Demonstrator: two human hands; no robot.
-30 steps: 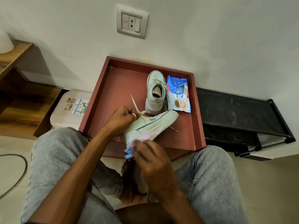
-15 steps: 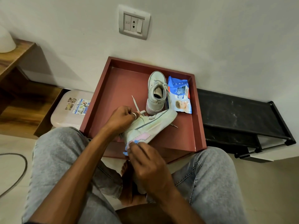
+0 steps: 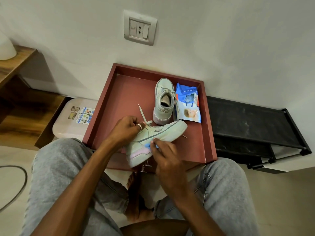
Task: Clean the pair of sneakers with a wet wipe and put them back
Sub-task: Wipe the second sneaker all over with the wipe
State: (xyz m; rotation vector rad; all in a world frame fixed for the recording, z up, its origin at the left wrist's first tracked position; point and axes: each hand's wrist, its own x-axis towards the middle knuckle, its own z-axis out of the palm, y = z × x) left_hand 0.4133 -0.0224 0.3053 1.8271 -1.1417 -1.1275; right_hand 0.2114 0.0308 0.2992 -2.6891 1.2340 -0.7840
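Fingers (image 3: pixel 154 142) of the right hand (image 3: pixel 166 157) are bunched narrow, pressing what looks like a blue wet wipe (image 3: pixel 148 145) to the side of a pale green sneaker (image 3: pixel 165 132), though the hand covers most of the cloth. The left hand (image 3: pixel 126 130) grips the same shoe at its collar, with its own fingers curled over the top by the laces.

A person in light jeans sits facing a white wall, knees spread to either side of a red-brown tray (image 3: pixel 119 99) set against that wall. A black shoe rack (image 3: pixel 247 120) stands just beside the tray on the right. A pale plastic tub (image 3: pixel 68 126) with stickers on its lid sits against the tray's left side.

The gripped sneaker is held on its side above the tray's near edge, toe pointing right and pink-trimmed heel toward the person. The second sneaker (image 3: pixel 164 99) stands upright inside the tray toward the back right, heel facing the camera. A blue pack of wipes (image 3: pixel 188 104) lies touching its right side. A wall socket (image 3: pixel 140 28) sits above the tray. A loose lace (image 3: pixel 141 112) juts up past the left hand, which wears a ring (image 3: pixel 139 126).
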